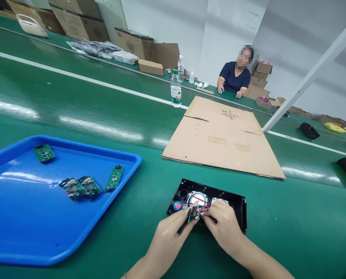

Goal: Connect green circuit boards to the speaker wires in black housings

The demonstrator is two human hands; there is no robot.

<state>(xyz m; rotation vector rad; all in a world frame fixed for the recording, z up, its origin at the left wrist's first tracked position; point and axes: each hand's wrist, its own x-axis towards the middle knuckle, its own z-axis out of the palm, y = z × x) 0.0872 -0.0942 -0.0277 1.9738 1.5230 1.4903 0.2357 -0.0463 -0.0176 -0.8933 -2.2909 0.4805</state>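
Note:
My left hand (170,233) pinches a small green circuit board (192,214) between thumb and fingers. With the fingertips of my right hand (225,228) I grip red and black wires (205,208) at the board's edge; the wire ends are hidden. Both hands are over a black speaker housing (238,207) lying flat on the green bench. Inside it sit a round silver speaker (198,197) and a second speaker (219,201), partly covered by my right hand. A small round blue-and-red part (177,205) with wires is at the housing's left end.
On the left is a blue tray (74,248) holding several circuit boards (87,187). A flattened cardboard sheet (219,131) lies beyond the housing, with a water bottle (175,89) near its far left corner. Across the line sits a person (235,75); a white post (309,73) slants at right.

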